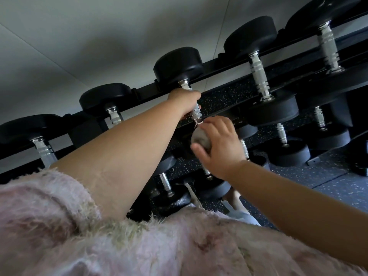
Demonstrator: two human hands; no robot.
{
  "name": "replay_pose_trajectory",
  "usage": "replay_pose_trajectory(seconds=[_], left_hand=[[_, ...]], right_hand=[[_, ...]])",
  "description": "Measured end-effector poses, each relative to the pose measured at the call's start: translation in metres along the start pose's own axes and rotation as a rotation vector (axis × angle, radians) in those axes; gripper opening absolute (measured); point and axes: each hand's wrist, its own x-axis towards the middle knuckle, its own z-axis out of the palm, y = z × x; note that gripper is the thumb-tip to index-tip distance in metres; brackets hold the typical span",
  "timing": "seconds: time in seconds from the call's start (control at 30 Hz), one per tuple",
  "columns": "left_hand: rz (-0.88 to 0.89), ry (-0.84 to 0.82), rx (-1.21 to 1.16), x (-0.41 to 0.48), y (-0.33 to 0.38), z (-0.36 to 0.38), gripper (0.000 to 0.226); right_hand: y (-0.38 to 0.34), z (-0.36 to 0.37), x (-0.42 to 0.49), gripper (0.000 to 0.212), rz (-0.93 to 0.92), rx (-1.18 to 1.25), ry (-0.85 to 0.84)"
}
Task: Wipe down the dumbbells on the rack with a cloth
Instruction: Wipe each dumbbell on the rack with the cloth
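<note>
Speckled flooring [328, 182] shows behind the rack [146, 90], where the left hand [186, 104] wraps round a top-tier dumbbell [178, 64] by its handle, probably to steady it, while the right hand [220, 145] clutches a balled cloth [201, 139] at its near end for wiping.

The dumbbell [178, 65] gripped by the left hand [185, 105] has a fat black round head and a knurled chrome handle. It's lying across the black rack [217, 62] rails, far head up past the knuckles. Matching dumbbells [258, 76] line up on both sides of that hand and on the tiers below it. The small grey cloth [201, 139] is balled up in the right hand [221, 146], just under the handle's near end.
</note>
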Motion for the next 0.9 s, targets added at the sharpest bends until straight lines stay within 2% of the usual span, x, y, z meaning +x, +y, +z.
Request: replay_pose_trajectory(seconds=[0.1,0.2,0.27,0.37,0.47,0.53,0.57,0.7,0.87,0.9], left_hand=[[-0.002,0.006,0.013,-0.002,-0.001,-0.001,0.019],[-0.021,0.002,0.037,-0.006,0.002,-0.003,0.026],[-0.039,0.003,0.043,-0.008,0.003,-0.004,0.039],[-0.032,-0.007,0.066,-0.008,0.003,-0.002,0.052],[-0.01,0.0,0.054,-0.008,0.004,0.0,0.043],[-0.007,0.01,0.044,-0.006,0.003,0.003,0.042],[-0.006,0.005,0.042,-0.006,0.003,0.003,0.04],[0.004,0.0,0.023,-0.005,0.002,0.001,0.032],[0.009,0.013,-0.009,-0.005,0.001,0.001,0.027],[0.011,0.013,-0.018,-0.006,0.002,0.0,0.028]], right_hand=[[-0.014,0.012,-0.004,0.063,-0.169,-0.131,0.075],[-0.013,0.024,0.004,0.049,-0.482,-0.3,-0.022],[-0.013,0.032,0.012,0.048,-0.677,-0.418,-0.086],[0.0,0.025,0.019,0.047,-0.72,-0.394,-0.053],[0.023,0.006,0.011,0.041,-0.538,-0.132,0.08],[0.032,0.001,0.004,0.043,-0.384,0.009,0.083],[0.034,0.001,0.003,0.042,-0.267,0.086,0.062],[0.028,0.0,0.012,0.032,0.392,0.544,0.028],[0.012,-0.001,0.015,0.042,0.858,0.842,0.1],[0.01,0.004,0.015,0.044,0.952,0.832,0.121]])
